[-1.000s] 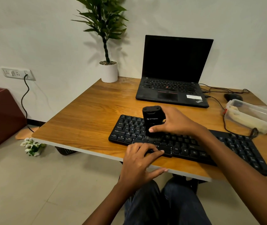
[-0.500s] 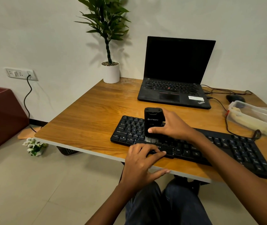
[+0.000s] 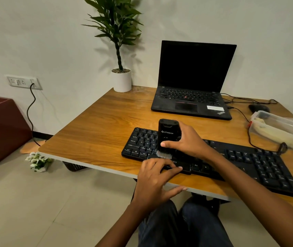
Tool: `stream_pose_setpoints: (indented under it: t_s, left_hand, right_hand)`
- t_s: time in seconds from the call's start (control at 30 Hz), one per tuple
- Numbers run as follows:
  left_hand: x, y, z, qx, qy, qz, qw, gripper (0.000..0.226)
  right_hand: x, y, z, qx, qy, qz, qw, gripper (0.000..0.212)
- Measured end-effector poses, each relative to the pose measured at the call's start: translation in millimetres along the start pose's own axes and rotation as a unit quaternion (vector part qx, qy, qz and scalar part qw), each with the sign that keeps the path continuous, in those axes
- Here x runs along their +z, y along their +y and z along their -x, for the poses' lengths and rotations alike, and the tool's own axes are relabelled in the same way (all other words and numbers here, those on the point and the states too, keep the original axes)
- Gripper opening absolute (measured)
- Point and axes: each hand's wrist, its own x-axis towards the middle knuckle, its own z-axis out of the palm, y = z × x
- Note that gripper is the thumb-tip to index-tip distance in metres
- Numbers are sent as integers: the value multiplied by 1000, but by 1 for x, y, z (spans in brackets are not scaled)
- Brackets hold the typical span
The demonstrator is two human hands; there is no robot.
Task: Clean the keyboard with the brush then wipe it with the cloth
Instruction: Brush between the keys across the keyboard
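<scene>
Your right hand [image 3: 188,141] has barely shifted the brush [image 3: 167,132] on the keyboard [image 3: 266,168] over the last second, but its pale bristles [image 3: 164,155] now show below your thumb, where 1 s ago they were hidden.

From the head camera, your right fingers and thumb wrap the upright black brush, gripping it, with the bristles down on the keys in the keyboard's left part. Your left hand [image 3: 152,180] lies with its fingers nearly straight, their tips resting on the keyboard's near edge by the space bar, and the thumb stretched out over the table [image 3: 97,132] edge; it holds nothing. The keyboard lies slantwise along the table's near side.

Behind the keyboard stands an open laptop [image 3: 192,81] with a dark screen. Behind the keyboard's left end is a potted plant [image 3: 121,81]. Behind its right end lie a clear plastic container [image 3: 281,129] and a black mouse [image 3: 258,107].
</scene>
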Motion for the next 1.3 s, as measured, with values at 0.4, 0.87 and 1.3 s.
stream_pose_setpoints:
  t_s: [0.4, 0.87, 1.3]
  left_hand:
    - [-1, -2, -2, 0, -8, 1, 1000, 47]
    - [0, -2, -1, 1, -2, 3, 1000, 46]
    - [0, -1, -2, -2, -6, 0, 1000, 47]
  right_hand:
    - [0, 3, -6, -3, 68, 31, 997, 62]
    - [8, 7, -3, 6, 78, 4, 997, 62]
    - [7, 1, -15, -22, 40, 23, 999, 65]
